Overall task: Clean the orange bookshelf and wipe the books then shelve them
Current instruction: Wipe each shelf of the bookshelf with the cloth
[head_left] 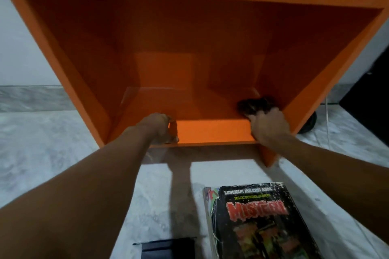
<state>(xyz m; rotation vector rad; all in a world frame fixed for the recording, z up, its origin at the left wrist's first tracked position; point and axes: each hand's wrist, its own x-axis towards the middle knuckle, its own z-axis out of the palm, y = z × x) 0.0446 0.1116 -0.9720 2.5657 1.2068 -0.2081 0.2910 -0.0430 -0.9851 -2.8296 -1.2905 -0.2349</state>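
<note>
**dusty_dan:** how's the grip, anything sketchy?

**me:** My right hand (268, 126) is bunched tight round a dark cloth (255, 104), pressing it into the right end of the bottom shelf (212, 131), right by the side panel. My left hand (160, 127) is curled over that shelf's front edge. So both are closed on something.

**dusty_dan:** so what goes wrong?

**me:** Mostly the orange bookshelf (63, 65) itself. The bay I can see has nothing in it, so it's probably light. If I scrub hard toward the back, it could slide or rock on the smooth marble-look floor (42, 153), and my left hand is the only brace. The cloth is wadded too, so I reckon it skips the corner seam and leaves dust there.

Then there's the book (261, 223) with the black "Misteri" cover. It's lying flat on the floor just in front of the shelf, near my right forearm, and it's not shelved yet. If I yank the cloth out fast, grit lands right on it. There's also a dark flat thing (164, 249) at the bottom edge, can't tell what.
</note>
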